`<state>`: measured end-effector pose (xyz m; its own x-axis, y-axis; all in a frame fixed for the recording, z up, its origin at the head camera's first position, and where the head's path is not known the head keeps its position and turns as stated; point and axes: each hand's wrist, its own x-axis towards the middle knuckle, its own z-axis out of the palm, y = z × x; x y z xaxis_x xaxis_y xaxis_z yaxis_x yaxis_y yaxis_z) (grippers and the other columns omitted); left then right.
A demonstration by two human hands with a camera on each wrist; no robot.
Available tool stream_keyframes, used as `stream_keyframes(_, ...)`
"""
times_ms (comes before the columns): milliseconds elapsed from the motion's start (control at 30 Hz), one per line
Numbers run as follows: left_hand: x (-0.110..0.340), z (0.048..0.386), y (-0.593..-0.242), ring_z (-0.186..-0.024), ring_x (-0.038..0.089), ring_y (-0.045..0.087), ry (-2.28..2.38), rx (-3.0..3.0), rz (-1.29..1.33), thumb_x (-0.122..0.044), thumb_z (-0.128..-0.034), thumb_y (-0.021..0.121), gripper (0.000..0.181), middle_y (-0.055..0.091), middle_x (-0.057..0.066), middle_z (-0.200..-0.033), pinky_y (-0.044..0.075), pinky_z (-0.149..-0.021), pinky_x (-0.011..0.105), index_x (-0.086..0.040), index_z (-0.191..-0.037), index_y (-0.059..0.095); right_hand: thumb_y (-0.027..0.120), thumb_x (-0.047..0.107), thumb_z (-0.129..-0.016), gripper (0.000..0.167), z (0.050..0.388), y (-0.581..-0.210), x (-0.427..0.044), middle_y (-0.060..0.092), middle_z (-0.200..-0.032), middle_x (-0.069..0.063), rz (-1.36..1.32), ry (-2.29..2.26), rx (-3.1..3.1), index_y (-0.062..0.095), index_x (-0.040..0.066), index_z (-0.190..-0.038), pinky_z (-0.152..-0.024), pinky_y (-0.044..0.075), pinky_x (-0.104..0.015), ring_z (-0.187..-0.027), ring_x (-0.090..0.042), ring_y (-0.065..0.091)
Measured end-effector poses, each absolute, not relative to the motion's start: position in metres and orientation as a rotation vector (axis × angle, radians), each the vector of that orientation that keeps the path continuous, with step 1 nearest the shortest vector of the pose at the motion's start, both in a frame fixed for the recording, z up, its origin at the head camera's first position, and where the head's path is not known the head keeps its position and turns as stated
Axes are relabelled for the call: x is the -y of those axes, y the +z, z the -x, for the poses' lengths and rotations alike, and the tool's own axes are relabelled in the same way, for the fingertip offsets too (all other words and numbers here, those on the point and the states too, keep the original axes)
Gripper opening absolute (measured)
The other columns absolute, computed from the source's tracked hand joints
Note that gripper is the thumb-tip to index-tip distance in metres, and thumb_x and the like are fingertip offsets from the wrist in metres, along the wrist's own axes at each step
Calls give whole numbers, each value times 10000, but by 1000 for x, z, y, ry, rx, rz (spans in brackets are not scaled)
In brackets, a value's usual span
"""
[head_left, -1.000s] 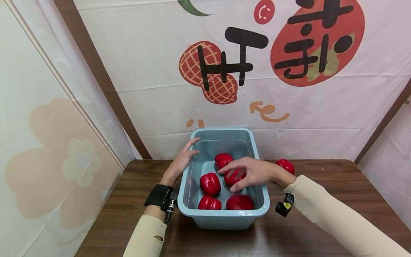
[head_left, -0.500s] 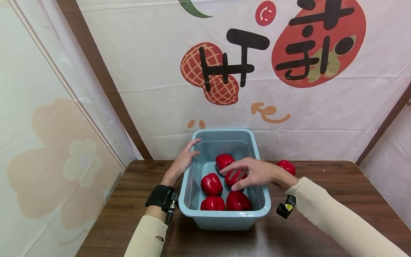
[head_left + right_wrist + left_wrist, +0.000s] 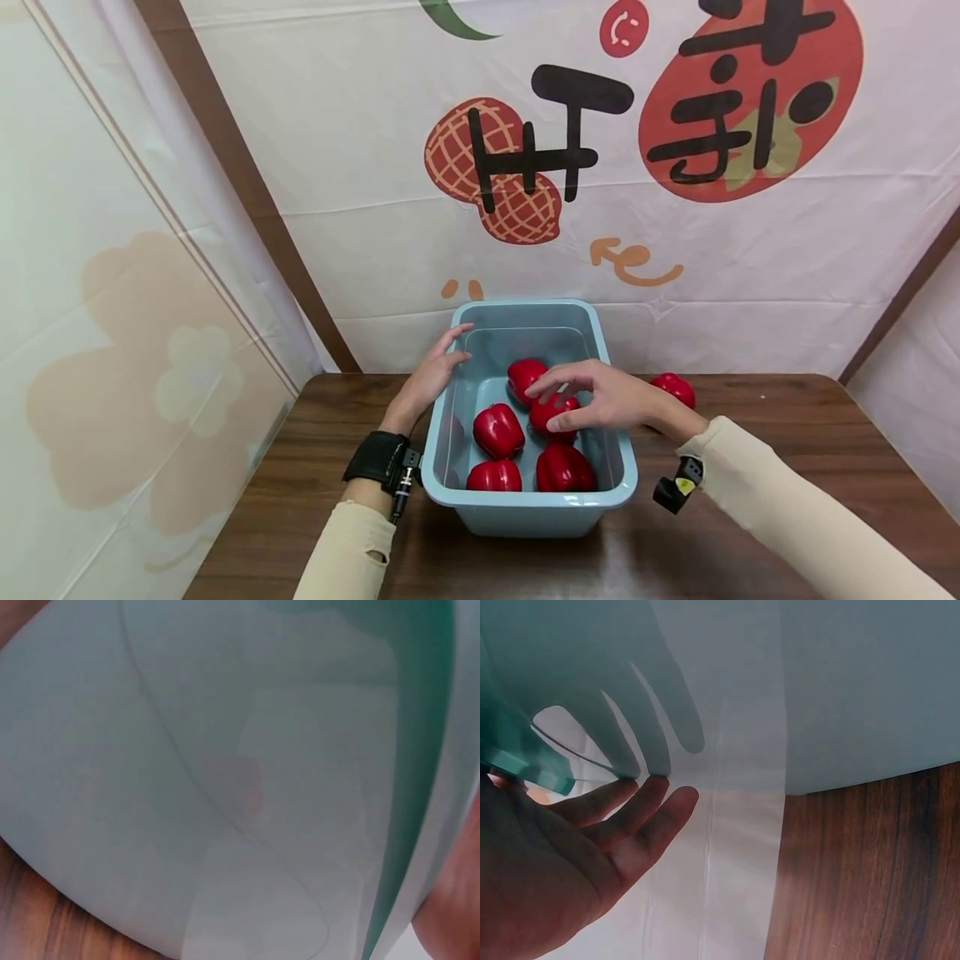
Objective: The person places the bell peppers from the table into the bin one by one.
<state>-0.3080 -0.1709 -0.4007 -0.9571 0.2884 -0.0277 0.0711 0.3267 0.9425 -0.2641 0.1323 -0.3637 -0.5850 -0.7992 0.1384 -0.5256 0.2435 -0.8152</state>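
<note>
A light blue plastic basin (image 3: 525, 522) stands on the table with several red bell peppers (image 3: 498, 431) in it. My left hand (image 3: 429, 379) holds its left rim, thumb and index finger over the edge; in the left wrist view the other fingers (image 3: 649, 817) touch the outer wall. My right hand (image 3: 611, 398) reaches over the right rim, loosely curved above a bell pepper (image 3: 553, 417). That pepper is partly hidden by the fingers, and I see no firm grip on it. Basin wall (image 3: 187, 750) fills most of the right wrist view.
One more red bell pepper (image 3: 675, 388) lies on the brown wooden table (image 3: 780, 450), right of the basin and behind my right forearm. A white printed cloth (image 3: 360, 250) hangs at the table's far edge, close behind the basin.
My right hand has lifted slightly off the pepper beneath it, showing more of it. The near right pepper has rolled and settled. My left hand stays on the rim.
</note>
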Motion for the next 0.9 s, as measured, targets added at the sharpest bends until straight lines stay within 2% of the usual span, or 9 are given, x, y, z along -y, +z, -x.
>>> stream_keyframes(67,170,308,-401,-1257,469,452,1681,-2406,-331,-222,-1037,370,529,232,145,-1593,530,-768,366,-246,-1556,272,775,276,-825,539,263,-363,-133,627,-1290,-13,1251,-1304,-2199,624,145,-1325,-856,561,-400,-1127,-335,588)
stream_keyframes(300,169,307,-401,-1245,479,459,1692,-2415,-338,-216,-1027,381,531,250,163,-1575,528,-767,377,-220,-1549,283,766,264,-829,542,261,-360,-136,616,-1308,-23,1353,-1349,-2194,615,120,-1329,-860,565,-402,-1142,-232,588)
stream_keyframes(600,169,308,-401,-1252,486,458,1703,-2408,-339,-235,-1019,393,536,252,162,-1574,528,-789,395,-227,-1545,289,739,200,-838,511,257,-356,-145,594,-1337,-52,1402,-1379,-2216,615,139,-1330,-864,565,-399,-1203,-267,544)
stream_keyframes(767,169,308,-402,-1256,487,458,1704,-2402,-331,-238,-1019,395,533,255,158,-1574,526,-794,395,-239,-1543,293,715,115,-838,492,256,-352,-155,593,-1332,-87,1420,-1391,-2250,614,98,-1319,-878,552,-371,-1158,-251,573)
stream_keyframes(900,169,308,-402,-1251,482,465,1705,-2402,-330,-220,-1024,388,527,258,161,-1573,528,-789,393,-243,-1542,292,676,49,-863,456,256,-348,-165,580,-1333,-135,1422,-1415,-2265,607,66,-1314,-903,544,-396,-1144,-239,589)
